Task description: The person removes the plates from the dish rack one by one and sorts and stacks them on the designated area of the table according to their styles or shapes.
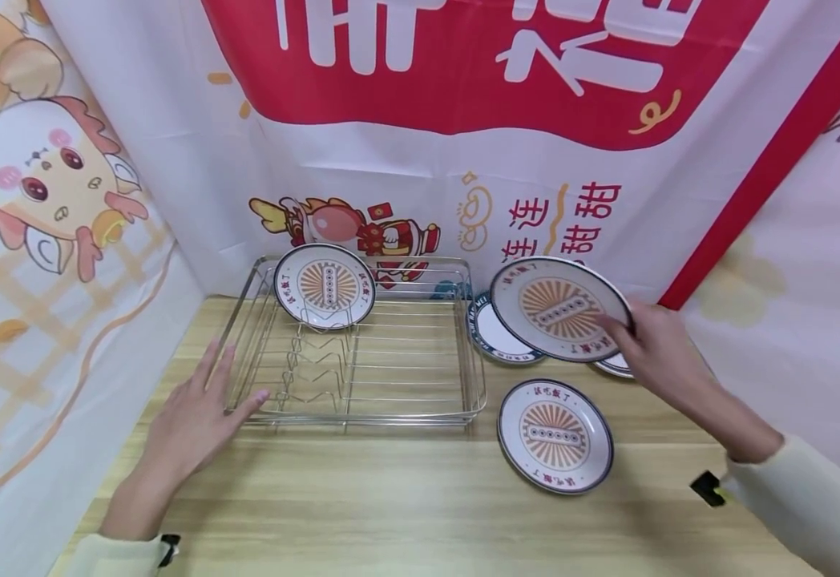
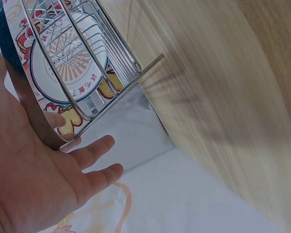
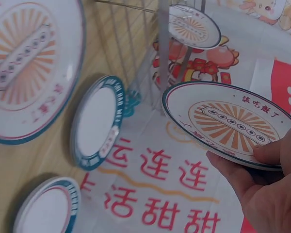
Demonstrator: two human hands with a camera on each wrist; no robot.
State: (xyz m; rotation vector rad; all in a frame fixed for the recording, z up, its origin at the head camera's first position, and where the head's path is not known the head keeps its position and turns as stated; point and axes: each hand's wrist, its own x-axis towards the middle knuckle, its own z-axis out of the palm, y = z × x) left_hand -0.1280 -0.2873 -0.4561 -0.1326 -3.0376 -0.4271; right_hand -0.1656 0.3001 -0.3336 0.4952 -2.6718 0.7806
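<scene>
My right hand (image 1: 668, 357) pinches a round white plate (image 1: 557, 308) by its right edge, thumb on the printed face and fingers underneath. The plate is tilted in the air, right of a wire dish rack (image 1: 405, 418). A matching plate (image 1: 325, 286) with an orange sunburst stands leaning in the back of the rack. My left hand (image 1: 192, 417) rests at the rack's front left corner, fingers spread and fairly straight. In the left wrist view, some fingertips are behind the rack's rim. Another sunburst plate (image 1: 555, 437) lies face up on the table, right of the rack.
Stacked plates with teal lettered rims (image 3: 98, 126) lie right of the rack, and a second such stack (image 3: 47, 208) is partly hidden under the held plate in the head view. A printed cloth backdrop (image 1: 405, 152) hangs close behind the rack; another (image 1: 23, 320) borders the table's left.
</scene>
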